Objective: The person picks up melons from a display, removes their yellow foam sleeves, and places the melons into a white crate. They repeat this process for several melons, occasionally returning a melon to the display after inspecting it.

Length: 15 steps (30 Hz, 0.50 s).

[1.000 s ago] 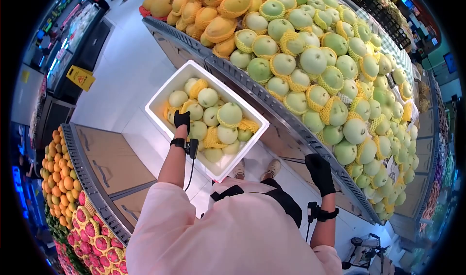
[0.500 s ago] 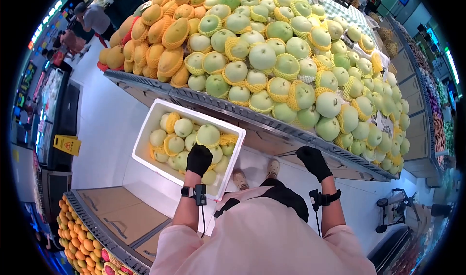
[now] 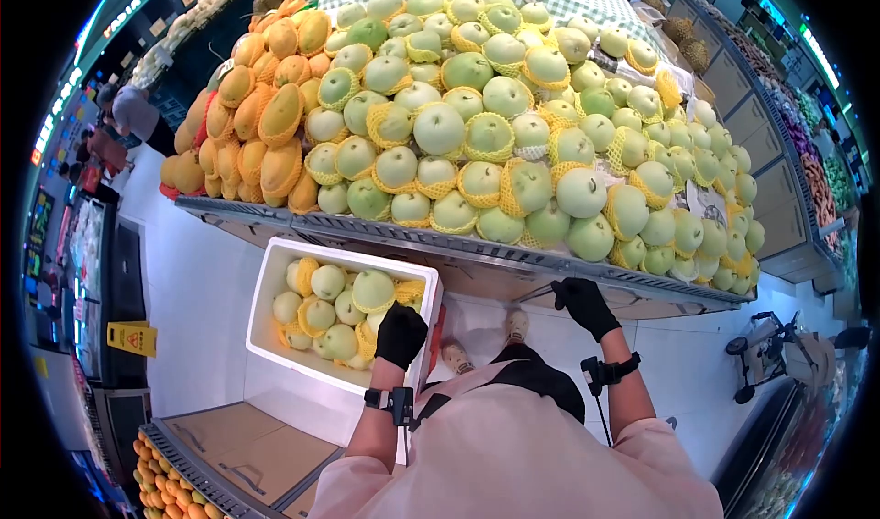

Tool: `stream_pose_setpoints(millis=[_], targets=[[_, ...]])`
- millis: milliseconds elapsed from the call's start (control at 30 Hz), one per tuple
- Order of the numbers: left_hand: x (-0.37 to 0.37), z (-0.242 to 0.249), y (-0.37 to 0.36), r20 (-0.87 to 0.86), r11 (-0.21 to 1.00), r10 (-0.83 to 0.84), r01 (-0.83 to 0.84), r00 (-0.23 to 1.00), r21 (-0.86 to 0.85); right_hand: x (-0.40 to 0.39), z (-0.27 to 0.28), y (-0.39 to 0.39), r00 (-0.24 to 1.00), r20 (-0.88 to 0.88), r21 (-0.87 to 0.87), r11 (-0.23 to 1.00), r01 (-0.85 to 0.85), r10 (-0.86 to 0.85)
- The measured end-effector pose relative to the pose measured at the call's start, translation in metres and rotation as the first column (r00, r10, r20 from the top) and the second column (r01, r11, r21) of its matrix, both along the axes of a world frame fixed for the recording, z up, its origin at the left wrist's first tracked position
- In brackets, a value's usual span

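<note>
My left hand (image 3: 401, 336), in a black glove, is over the right end of a white foam box (image 3: 316, 367) on the floor. Its fingers are curled in, and no fruit shows in them. Just beyond its knuckles lies a large pale green apple (image 3: 373, 291), among several others in yellow foam nets inside the box. My right hand (image 3: 587, 308), also gloved in black, is closed like a fist with no fruit in it. It overlaps the front of the display stand's cabinet, next to a thin dark handle (image 3: 536, 292).
Above the cabinet a broad heap of pale green apples (image 3: 440, 128) rises beside orange mangoes (image 3: 280, 115). Behind my left arm stands a lower cabinet (image 3: 220, 446) with oranges on it. A yellow floor sign (image 3: 132, 338) is at left, a wheeled cart (image 3: 779, 354) at right.
My left hand has shifted right across the box toward its right end, still closed. My right hand stays by the cabinet. The view has tilted, so the stand and box appear further left.
</note>
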State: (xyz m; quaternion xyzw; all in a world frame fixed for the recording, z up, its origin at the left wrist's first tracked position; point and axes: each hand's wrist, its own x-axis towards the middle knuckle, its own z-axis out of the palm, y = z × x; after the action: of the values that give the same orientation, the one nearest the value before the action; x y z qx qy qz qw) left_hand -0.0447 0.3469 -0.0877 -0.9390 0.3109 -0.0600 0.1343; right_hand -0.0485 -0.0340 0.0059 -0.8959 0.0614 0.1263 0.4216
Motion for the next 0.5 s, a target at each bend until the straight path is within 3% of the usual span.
stream_pose_setpoints(millis=[100, 233, 267, 400, 500], targets=[[0.001, 0.017, -0.018, 0.007, 1.0, 0.005, -0.005, 1.0, -0.023, 0.012, 0.003, -0.007, 0.985, -0.136, 0.048, 0.993, 0.111, -0.103], [0.011, 0.007, -0.04, 0.046, 0.998, -0.063, 0.064, 0.997, -0.018, 0.024, 0.009, -0.023, 0.993, -0.051, 0.105, 0.988, 0.11, -0.105], [0.015, 0.005, -0.045, 0.017, 0.989, -0.083, 0.084, 0.996, -0.118, 0.026, 0.012, -0.028, 0.995, -0.044, 0.12, 0.988, 0.099, -0.095], [0.027, 0.024, -0.074, 0.013, 0.975, -0.079, 0.08, 0.997, -0.207, 0.036, -0.003, -0.058, 0.994, 0.065, 0.206, 0.975, 0.078, -0.093], [0.04, 0.026, -0.091, -0.15, 0.913, -0.013, -0.049, 0.989, -0.405, 0.04, -0.013, -0.077, 0.985, 0.143, 0.262, 0.964, 0.052, -0.092]])
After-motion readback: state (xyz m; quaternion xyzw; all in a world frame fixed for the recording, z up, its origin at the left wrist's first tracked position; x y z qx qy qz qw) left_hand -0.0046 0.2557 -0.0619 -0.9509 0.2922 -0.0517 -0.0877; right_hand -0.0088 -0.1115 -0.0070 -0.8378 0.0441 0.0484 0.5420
